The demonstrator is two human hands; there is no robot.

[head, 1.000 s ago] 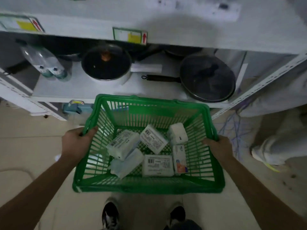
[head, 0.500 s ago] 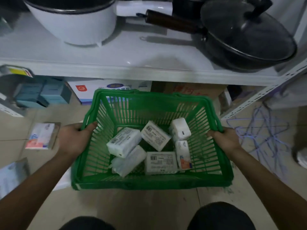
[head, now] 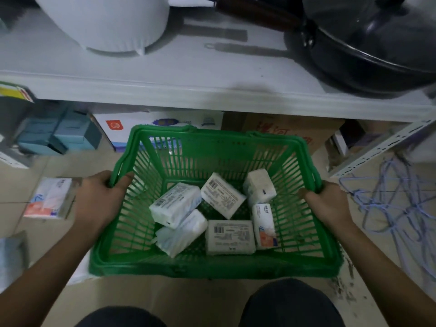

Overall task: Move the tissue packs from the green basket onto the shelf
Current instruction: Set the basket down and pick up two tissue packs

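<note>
A green plastic basket (head: 213, 265) is low over the tiled floor in front of my knees. My left hand (head: 99, 199) grips its left rim and my right hand (head: 326, 204) grips its right rim. Several white tissue packs (head: 223, 198) lie jumbled on the basket's bottom, some with barcode labels up, one with an orange corner (head: 264, 225). The white shelf (head: 188, 90) runs across the view just beyond and above the basket.
A white pot (head: 106, 22) and a black lidded pan (head: 368, 48) stand on the shelf. Cardboard boxes (head: 283, 131) and blue boxes (head: 56, 133) sit under it. A tissue pack (head: 49, 197) lies on the floor at left; blue hangers (head: 389, 204) lie at right.
The view has dropped from standing height to a crouch near the floor. The basket has come down with both hands still on its rims; the packs inside barely shifted.
</note>
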